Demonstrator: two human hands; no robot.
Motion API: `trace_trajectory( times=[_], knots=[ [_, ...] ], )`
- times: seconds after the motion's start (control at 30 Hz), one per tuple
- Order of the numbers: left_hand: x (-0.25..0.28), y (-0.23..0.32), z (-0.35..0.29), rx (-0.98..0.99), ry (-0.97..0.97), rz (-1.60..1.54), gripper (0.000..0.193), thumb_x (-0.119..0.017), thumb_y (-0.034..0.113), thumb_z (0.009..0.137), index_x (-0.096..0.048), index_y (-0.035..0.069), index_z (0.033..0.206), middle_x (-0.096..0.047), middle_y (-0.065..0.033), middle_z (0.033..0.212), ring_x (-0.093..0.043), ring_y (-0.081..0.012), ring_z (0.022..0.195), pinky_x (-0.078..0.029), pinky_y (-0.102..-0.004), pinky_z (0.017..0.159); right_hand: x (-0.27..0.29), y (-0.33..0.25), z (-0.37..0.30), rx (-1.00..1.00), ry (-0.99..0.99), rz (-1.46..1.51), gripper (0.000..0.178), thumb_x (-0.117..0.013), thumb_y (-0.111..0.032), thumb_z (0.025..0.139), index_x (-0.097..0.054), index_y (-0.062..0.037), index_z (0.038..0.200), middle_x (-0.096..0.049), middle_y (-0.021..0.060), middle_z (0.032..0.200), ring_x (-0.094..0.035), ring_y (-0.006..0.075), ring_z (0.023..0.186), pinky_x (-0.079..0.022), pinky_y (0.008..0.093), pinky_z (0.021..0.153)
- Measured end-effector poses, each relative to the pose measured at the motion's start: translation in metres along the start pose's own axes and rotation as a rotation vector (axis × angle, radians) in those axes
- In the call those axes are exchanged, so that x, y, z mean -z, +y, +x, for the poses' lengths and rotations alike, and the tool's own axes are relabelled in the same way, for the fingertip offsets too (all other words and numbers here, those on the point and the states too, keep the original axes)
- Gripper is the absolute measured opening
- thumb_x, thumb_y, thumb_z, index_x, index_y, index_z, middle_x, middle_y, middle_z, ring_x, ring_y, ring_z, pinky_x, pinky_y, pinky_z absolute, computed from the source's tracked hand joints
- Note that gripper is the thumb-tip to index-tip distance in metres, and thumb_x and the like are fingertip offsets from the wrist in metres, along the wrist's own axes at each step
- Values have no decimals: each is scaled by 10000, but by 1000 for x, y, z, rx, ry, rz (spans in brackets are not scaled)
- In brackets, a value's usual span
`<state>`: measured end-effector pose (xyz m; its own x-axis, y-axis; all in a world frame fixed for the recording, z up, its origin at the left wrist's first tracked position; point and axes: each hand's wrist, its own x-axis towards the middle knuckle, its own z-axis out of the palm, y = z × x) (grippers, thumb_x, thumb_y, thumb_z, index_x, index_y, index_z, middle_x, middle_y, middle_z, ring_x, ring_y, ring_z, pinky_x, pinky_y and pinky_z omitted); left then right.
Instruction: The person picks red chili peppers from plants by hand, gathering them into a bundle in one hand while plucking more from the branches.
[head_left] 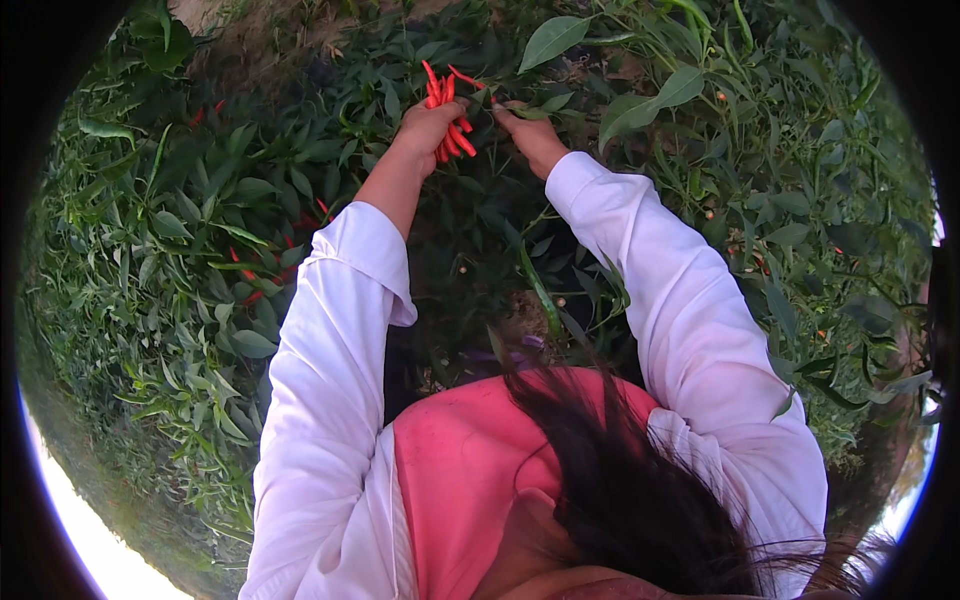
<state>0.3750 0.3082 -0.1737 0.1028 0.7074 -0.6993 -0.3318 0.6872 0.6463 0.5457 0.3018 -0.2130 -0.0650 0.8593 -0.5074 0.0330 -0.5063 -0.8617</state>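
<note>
Red bunch (461, 142): slender, glossy chilli peppers, held in the left hand (424, 126), its fingers curled closed around them.
Lone pepper (466, 78): one thin red chilli beside the right hand (530, 136); cannot tell whether those half-hidden fingers grip it.
Picking: apparently the step in hand; next likely calls for adding that chilli without loosening the bunch.

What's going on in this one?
A person in a white shirt is among chilli plants, both arms stretched forward. The left hand holds a bunch of red chillies, their tips sticking out past the fingers. The right hand is just beside it, its fingertips among the leaves near a single red chilli; whether they grip it is too small to tell. A long green chilli hangs nearer the person's body.
</note>
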Motion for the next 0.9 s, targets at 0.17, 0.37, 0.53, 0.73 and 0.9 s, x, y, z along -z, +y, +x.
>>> trace_trajectory(
  times=[0.17,0.37,0.53,0.73,0.9],
  knots=[
    [-6,-2,13,-32,95,-49,170,-579,106,820,-581,27,971,-606,-62,803,-574,-165,646,-457,-292,561,-4,-16,-19,97,-152,-98,204,-582,-154,842,-599,-3,978,-608,20,850,-523,90,764,-420,254,697],
    [-18,13,-6,-377,136,222,124,-615,115,792,-598,41,890,-595,-30,719,-552,-130,595,-445,-280,549,-6,-10,-11,78,-123,-351,245,-623,-230,786,-625,-54,956,-623,100,782,-576,164,719,-449,292,676],
    [-18,41,-11,-520,140,18,124,-627,136,804,-579,46,874,-590,-20,711,-554,-134,613,-449,-271,577,2,-12,-4,3,146,-434,338,-576,-300,799,-600,-23,990,-620,190,925,-587,334,869,-438,379,759],
    [61,53,-19,-69,11,-556,144,-597,160,837,-565,45,916,-622,-73,842,-589,-170,761,-483,-325,707,1,-43,-39,321,36,-975,307,-548,-227,795,-547,-39,1038,-581,180,976,-542,375,924,-437,450,803],
    [68,33,-21,-77,-14,-81,224,-594,101,824,-554,-28,1003,-624,-109,885,-596,-181,747,-502,-297,719,-32,-71,-66,981,-165,-1367,160,-567,-145,733,-643,-81,859,-520,78,1032,-456,258,1015,-432,411,786]
  ],
)
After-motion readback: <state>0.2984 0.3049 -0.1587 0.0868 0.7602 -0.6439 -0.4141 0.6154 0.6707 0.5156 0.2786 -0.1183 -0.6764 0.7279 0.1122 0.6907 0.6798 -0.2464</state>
